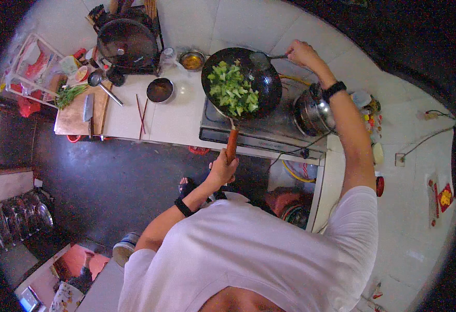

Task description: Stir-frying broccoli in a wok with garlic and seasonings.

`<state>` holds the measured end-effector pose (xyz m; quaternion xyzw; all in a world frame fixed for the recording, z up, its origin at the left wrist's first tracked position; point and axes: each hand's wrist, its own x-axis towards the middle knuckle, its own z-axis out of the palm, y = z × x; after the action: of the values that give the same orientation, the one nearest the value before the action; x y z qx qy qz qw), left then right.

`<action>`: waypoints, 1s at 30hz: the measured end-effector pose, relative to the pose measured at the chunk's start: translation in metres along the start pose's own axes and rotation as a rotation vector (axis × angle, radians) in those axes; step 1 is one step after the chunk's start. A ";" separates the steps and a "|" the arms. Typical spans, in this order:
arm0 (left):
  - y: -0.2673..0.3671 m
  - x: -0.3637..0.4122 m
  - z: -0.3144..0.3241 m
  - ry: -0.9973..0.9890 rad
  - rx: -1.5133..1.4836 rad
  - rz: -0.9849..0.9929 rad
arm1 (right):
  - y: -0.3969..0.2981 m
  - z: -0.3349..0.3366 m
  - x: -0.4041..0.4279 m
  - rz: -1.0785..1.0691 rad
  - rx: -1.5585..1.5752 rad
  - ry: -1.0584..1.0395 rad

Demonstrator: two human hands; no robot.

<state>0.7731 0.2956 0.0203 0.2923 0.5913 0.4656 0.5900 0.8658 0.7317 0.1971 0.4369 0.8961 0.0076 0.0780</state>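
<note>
A dark wok (267, 84) sits on the gas stove (286, 134), tilted slightly. Chopped green vegetables (233, 89) are heaped in its left half. My left hand (222, 170) grips the wok's wooden handle (231, 145), which points towards my body. At the far right rim, my right hand (302, 54) holds the handle of a spatula (260, 60). The spatula's blade lies inside the wok, apart from most of the vegetables. Each wrist wears a black band.
Right of the wok stands a steel pot (314, 111). On the left counter are a bowl of dark sauce (160, 90), a bowl of yellow liquid (192, 61), chopsticks (141, 117), a ladle (111, 93), and a cutting board (70, 121) bearing a cleaver (88, 108) and green onions (70, 95).
</note>
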 end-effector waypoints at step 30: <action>-0.012 0.006 -0.001 -0.029 0.090 0.055 | -0.105 0.031 -0.172 -0.308 -0.167 0.204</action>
<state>0.7735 0.2962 0.0065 0.3413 0.5948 0.4503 0.5718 0.8928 0.5303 0.1807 0.2838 0.9518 0.1144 0.0230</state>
